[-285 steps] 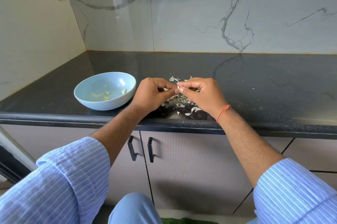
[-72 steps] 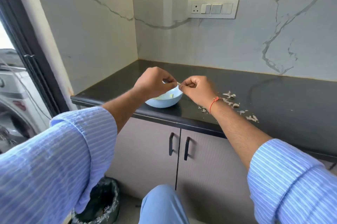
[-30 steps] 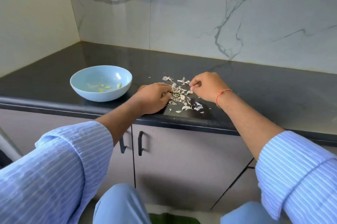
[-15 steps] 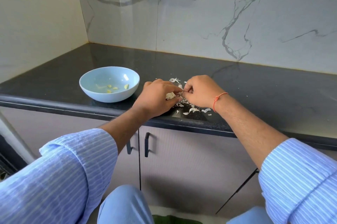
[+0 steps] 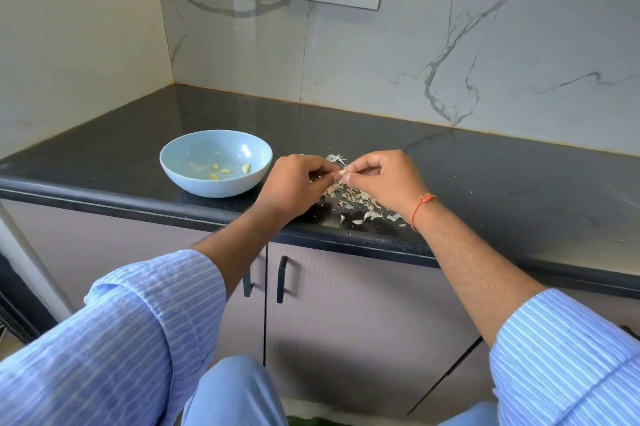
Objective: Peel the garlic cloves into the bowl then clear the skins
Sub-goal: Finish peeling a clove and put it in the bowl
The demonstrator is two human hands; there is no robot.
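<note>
No writing is legible. Left hand point(image 5: 294, 183) and right hand point(image 5: 384, 176) each pinch one garlic clove point(image 5: 343, 172) above skins point(image 5: 356, 200) at the surface's point(image 5: 485, 183) front edge; bowl point(image 5: 242, 183) beside, right side open.

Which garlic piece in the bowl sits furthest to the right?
The peeled clove in the blue bowl lies alone, nearest the left hand; the other three cluster further left.

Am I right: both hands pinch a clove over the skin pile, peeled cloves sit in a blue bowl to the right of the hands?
Not quite. The head view shows the bowl to the left of the left hand and right hand, not right. They do pinch a clove over the skin pile.
</note>
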